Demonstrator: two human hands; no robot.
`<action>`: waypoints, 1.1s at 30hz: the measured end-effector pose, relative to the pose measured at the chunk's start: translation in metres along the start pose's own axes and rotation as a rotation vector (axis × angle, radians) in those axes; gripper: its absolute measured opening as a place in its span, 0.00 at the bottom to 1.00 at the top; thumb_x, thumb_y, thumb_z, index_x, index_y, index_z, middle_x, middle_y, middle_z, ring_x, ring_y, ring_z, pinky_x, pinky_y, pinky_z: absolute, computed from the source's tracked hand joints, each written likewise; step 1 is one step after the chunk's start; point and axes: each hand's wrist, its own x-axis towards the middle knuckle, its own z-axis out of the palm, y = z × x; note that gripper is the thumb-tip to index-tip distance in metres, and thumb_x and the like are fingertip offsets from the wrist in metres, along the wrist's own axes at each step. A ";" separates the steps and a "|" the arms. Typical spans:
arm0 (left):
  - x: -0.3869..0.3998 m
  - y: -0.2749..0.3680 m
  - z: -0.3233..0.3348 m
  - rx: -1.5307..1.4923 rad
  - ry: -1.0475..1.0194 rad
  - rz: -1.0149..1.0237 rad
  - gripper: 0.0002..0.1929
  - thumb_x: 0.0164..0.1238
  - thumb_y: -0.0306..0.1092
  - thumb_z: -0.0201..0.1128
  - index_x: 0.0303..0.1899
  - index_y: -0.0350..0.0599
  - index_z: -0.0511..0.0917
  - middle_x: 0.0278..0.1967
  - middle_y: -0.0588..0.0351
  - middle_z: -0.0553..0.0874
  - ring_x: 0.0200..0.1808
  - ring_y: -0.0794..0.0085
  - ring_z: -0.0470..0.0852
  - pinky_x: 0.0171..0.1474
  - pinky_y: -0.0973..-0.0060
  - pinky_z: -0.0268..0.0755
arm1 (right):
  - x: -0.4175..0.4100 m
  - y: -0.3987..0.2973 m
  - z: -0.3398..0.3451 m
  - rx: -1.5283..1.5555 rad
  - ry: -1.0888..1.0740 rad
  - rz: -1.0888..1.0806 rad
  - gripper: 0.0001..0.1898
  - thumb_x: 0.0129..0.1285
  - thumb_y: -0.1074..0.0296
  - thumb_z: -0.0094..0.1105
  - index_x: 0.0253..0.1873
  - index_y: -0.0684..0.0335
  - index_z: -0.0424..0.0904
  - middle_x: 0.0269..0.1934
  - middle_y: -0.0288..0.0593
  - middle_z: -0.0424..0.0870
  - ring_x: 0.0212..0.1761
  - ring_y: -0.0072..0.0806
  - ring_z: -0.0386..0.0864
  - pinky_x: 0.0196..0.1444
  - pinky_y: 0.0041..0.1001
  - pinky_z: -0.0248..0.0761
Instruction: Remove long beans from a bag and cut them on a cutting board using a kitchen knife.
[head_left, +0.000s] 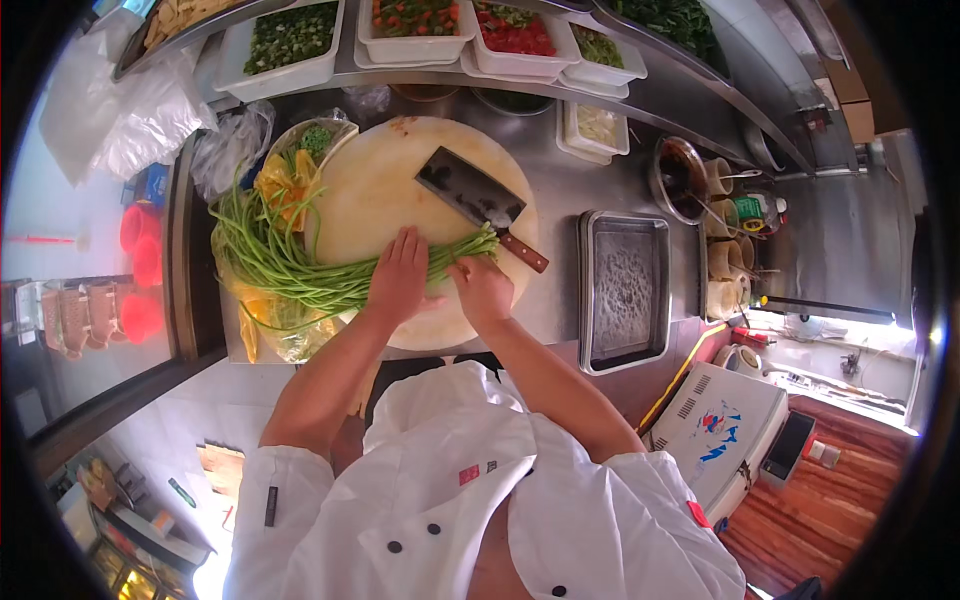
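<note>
A bundle of long green beans (337, 281) lies across a round chopping board (360, 180), its loose ends spreading past the left edge. My left hand (401, 277) rests flat over the middle of the bundle. Near the evened ends at the right, my right hand (481, 289) has its fingers bent against the beans; how firmly they grip is hidden. A Chinese cleaver (471, 187) lies flat on the board beyond my hands, its wooden handle pointing down to the right, close to the bean ends.
Plastic bags and a bowl (341, 139) crowd the board's left side. Stacked metal trays (662, 300) stand to the right, with a pot of dark sauce (679, 180) beyond. White tubs of chopped vegetables (416, 49) line the shelf above the far edge.
</note>
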 end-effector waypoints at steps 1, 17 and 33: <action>0.000 0.002 -0.003 -0.013 -0.015 -0.005 0.62 0.51 0.65 0.80 0.78 0.27 0.60 0.80 0.28 0.64 0.84 0.41 0.60 0.84 0.51 0.56 | 0.000 -0.001 0.002 0.012 0.053 -0.008 0.11 0.66 0.56 0.74 0.45 0.55 0.90 0.38 0.39 0.89 0.40 0.41 0.88 0.41 0.40 0.81; 0.006 -0.004 -0.005 -0.083 -0.063 -0.018 0.55 0.57 0.61 0.78 0.77 0.32 0.64 0.81 0.38 0.65 0.85 0.45 0.58 0.85 0.52 0.53 | 0.005 0.053 -0.020 0.157 0.186 -0.129 0.10 0.71 0.66 0.69 0.53 0.61 0.84 0.49 0.49 0.87 0.43 0.50 0.88 0.43 0.43 0.83; 0.002 -0.002 0.002 -0.044 0.126 0.009 0.48 0.57 0.56 0.79 0.72 0.33 0.70 0.77 0.37 0.71 0.81 0.43 0.67 0.80 0.50 0.62 | 0.006 0.021 -0.065 0.524 -0.281 0.385 0.21 0.69 0.61 0.76 0.60 0.67 0.86 0.39 0.44 0.91 0.37 0.25 0.87 0.41 0.28 0.82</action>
